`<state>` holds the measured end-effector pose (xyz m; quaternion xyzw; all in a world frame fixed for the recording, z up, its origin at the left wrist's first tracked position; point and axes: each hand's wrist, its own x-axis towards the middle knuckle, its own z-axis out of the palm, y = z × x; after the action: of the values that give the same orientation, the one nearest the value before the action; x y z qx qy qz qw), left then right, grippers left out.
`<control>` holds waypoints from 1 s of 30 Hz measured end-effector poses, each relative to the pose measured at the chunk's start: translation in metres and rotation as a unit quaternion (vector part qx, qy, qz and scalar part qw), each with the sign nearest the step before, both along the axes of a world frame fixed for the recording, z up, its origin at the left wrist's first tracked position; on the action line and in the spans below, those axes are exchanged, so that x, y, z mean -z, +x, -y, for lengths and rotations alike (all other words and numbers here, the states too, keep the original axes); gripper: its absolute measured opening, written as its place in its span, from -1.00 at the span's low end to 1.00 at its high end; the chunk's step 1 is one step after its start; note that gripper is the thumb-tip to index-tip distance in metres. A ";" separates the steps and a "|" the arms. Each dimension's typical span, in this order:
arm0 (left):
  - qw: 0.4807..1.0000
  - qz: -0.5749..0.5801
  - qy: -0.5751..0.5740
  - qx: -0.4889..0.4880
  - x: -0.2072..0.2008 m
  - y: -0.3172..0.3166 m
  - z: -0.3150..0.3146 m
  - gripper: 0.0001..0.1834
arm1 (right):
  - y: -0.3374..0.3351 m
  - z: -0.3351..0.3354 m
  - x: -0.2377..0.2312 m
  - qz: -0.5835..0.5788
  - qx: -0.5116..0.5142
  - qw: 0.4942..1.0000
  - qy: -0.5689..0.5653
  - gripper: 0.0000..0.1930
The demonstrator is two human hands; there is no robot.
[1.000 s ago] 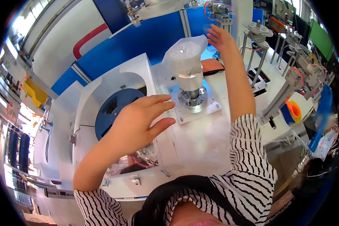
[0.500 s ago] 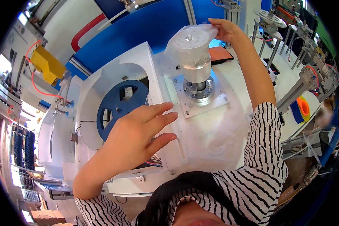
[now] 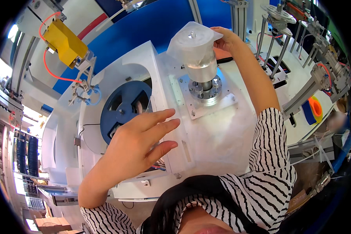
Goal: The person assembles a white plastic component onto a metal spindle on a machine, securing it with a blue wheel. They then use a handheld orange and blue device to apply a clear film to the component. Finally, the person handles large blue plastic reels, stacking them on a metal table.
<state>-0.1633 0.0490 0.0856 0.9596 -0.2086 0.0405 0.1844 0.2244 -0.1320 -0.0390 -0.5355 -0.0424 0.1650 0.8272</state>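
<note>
My left hand (image 3: 134, 142) hovers, fingers spread and holding nothing, over the near edge of a white housing (image 3: 160, 93). Inside that housing sits a blue slotted disc (image 3: 138, 97). At the far right of the fixture, my right hand (image 3: 229, 40) has its fingers closed at the corner of a thin translucent plastic sheet (image 3: 175, 43). The sheet drapes over the top of an upright clear cylinder (image 3: 202, 72), which stands on a round metal base (image 3: 208, 93). My fingertips are partly hidden behind the sheet.
A yellow machine block (image 3: 66, 43) with a red air hose and suction cups hangs at the left. An orange pad (image 3: 222, 54) lies behind the cylinder. On the right are metal posts under a round plate (image 3: 279, 13) and an orange-and-blue tape roll (image 3: 314, 111).
My right hand has lowered and come closer to the cylinder with the sheet's corner. The blue disc has turned. The yellow block has shifted right and toward me; my left hand barely moves.
</note>
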 end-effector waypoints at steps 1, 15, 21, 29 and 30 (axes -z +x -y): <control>1.000 -0.004 0.001 0.002 0.000 -0.001 0.001 -0.59 | -0.003 -0.001 0.003 -0.010 -0.011 1.000 0.006 -0.92; 0.999 0.002 0.007 0.053 0.007 -0.003 0.002 -0.54 | -0.003 -0.002 0.028 -0.046 -0.047 0.998 0.016 -0.70; 0.999 0.005 0.009 0.052 0.009 -0.005 0.003 -0.61 | -0.033 -0.009 0.013 -0.071 -0.086 0.994 0.024 -0.59; 0.997 0.002 0.014 0.072 0.011 -0.003 0.003 -0.61 | -0.024 -0.011 0.020 -0.095 -0.061 0.992 0.056 -0.60; 0.997 -0.002 0.013 0.072 0.011 -0.004 0.003 -0.61 | -0.025 -0.012 0.019 -0.090 -0.075 0.992 0.054 -0.59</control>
<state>-0.1668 0.0464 0.0744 0.9446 -0.2767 0.0224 0.1750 0.1998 -0.1204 -0.0581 -0.4682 -0.0170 0.2715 0.8407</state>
